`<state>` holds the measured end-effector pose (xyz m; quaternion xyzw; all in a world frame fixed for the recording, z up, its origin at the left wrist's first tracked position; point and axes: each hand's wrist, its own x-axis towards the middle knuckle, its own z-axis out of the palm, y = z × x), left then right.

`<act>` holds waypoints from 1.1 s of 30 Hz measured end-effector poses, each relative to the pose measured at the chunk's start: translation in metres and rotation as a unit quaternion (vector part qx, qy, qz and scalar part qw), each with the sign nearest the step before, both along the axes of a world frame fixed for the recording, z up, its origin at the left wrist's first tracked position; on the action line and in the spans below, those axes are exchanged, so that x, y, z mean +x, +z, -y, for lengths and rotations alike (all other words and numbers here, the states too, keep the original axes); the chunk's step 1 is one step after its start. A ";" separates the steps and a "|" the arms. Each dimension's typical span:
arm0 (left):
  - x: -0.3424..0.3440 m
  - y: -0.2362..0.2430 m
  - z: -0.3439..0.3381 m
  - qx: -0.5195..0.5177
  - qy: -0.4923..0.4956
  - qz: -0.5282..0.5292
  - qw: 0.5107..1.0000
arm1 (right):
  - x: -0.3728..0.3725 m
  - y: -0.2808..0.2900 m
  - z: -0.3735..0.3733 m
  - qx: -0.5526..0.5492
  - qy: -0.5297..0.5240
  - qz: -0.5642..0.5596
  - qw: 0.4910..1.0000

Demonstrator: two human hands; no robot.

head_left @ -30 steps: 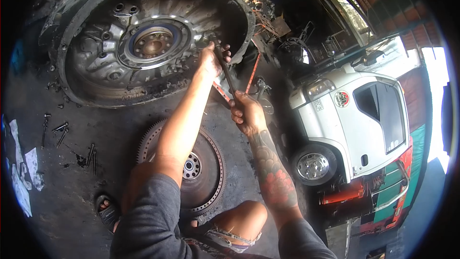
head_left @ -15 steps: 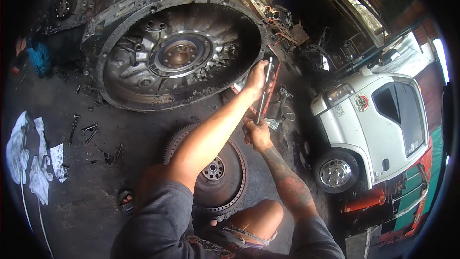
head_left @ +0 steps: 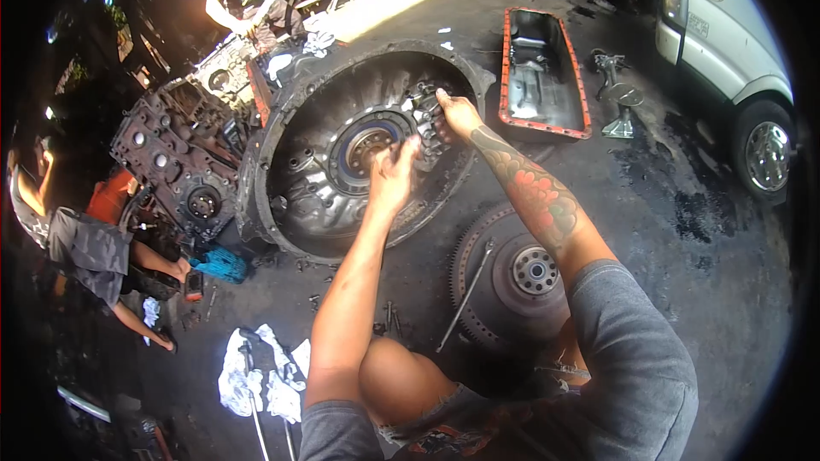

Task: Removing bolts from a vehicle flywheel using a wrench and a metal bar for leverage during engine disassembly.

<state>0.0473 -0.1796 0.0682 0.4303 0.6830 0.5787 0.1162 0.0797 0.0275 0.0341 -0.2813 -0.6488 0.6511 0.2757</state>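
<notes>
My left hand (head_left: 395, 174) is over the middle of a large round flywheel housing (head_left: 301, 239), slightly blurred, its thumb apart from the raised fingers and nothing visible in it. At the housing's right inner side, my right hand (head_left: 459, 114) reaches to a cluster of dark bolts (head_left: 427, 119); its thumb points up and its other fingers are mostly hidden. Between the hands and behind them shows the hub (head_left: 363, 138) with its metal ring. A toothed flywheel (head_left: 491, 324) lies on the floor near my right arm, with a long thin metal wrench (head_left: 465, 297) across it.
An oil pan with a red rim (head_left: 588, 102) and a metal pickup part (head_left: 622, 94) lie at the right. A white truck (head_left: 726, 34) stands beyond. Engine blocks (head_left: 162, 145) are at the left, with two people nearby. Stained rags (head_left: 239, 376) and loose bolts lie near my left arm.
The view has swung, bringing the housing nearer the middle. The long metal bar held by both hands is out of them. Both hands are now inside the housing's outline.
</notes>
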 end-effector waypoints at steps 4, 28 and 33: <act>-0.030 -0.054 0.067 -0.166 0.036 -0.029 0.985 | -0.044 0.017 0.031 0.034 -0.045 0.066 0.996; -0.087 -0.195 0.103 -0.278 -0.034 0.064 0.958 | -0.077 -0.018 0.003 0.222 -0.251 -0.023 0.942; -0.081 -0.184 0.096 -0.393 -0.071 0.123 0.909 | -0.069 -0.011 -0.011 -0.064 -0.099 0.021 0.993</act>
